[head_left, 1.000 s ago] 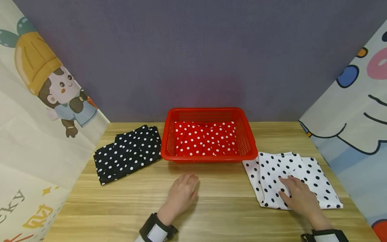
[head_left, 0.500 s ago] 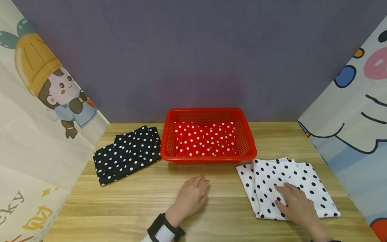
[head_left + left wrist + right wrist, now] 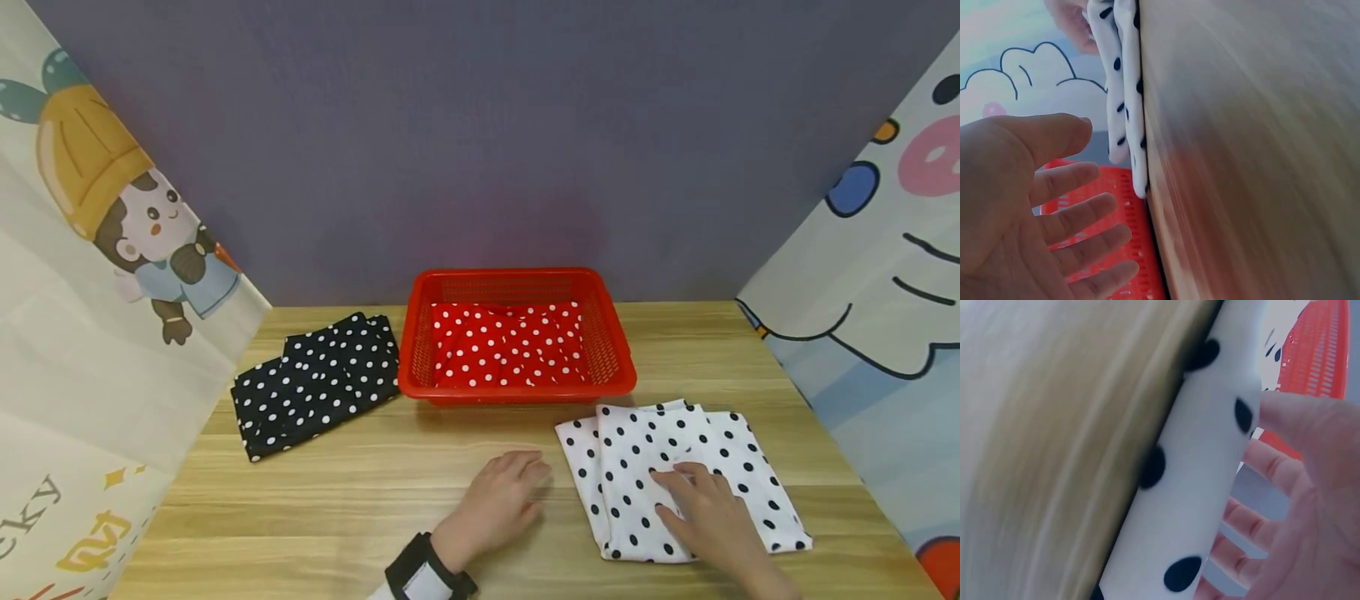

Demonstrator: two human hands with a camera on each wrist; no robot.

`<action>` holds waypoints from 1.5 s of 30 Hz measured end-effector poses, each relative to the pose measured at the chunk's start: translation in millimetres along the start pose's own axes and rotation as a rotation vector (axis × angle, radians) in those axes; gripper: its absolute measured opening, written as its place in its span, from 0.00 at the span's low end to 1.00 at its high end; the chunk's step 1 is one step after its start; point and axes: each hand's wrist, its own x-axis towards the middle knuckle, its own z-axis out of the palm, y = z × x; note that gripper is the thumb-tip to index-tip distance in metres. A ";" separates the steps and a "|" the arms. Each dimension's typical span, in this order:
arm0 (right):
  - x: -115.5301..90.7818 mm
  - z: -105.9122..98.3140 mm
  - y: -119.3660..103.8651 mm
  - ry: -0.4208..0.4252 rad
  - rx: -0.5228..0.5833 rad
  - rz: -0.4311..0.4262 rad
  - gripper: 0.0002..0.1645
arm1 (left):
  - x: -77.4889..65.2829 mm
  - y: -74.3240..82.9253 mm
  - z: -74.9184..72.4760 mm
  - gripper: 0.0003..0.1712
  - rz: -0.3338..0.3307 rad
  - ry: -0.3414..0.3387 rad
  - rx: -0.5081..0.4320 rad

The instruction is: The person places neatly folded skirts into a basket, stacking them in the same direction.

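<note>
A folded white cloth with black dots (image 3: 630, 467) lies on the table at the right, in front of the red basket. My right hand (image 3: 708, 517) rests on its near part, fingers spread and slightly bent. From the right wrist view, the thumb and fingertips (image 3: 1266, 456) press along the top of the cloth's thick folded edge (image 3: 1185, 450). My left hand (image 3: 501, 500) hovers low over the wood just left of the cloth, holding nothing. Its fingers (image 3: 1088, 219) look loose and apart in the left wrist view, with the cloth's layered edge (image 3: 1125, 94) beyond them.
A red plastic basket (image 3: 517, 393) stands at the back middle, with a folded red cloth with white dots (image 3: 506, 346) inside. Left of it lies a folded black cloth with white dots (image 3: 322, 383). A grey wall (image 3: 480, 150) rises behind the wooden table (image 3: 315, 517).
My right hand has slid the white dotted cloth left and toward me, away from the basket. My left hand has moved right, closer to the cloth.
</note>
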 end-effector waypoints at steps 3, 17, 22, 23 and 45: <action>2.0 0.0 -6.4 -0.003 0.006 -0.018 0.24 | 4.4 4.8 -1.4 0.26 0.036 -0.007 0.014; 8.2 7.4 -39.7 -0.044 0.048 -0.139 0.26 | 12.8 18.1 -2.3 0.26 0.056 -0.157 -0.015; 8.2 12.3 -51.0 -0.065 0.035 -0.155 0.27 | 8.1 16.5 -2.8 0.26 -0.022 -0.225 -0.020; 7.7 12.9 -52.6 -0.066 0.030 -0.156 0.27 | 7.0 15.6 -2.9 0.26 -0.037 -0.238 -0.022; 17.4 6.4 -35.0 0.067 0.068 -0.082 0.28 | -18.7 -14.4 -14.2 0.24 -0.127 -0.273 -0.082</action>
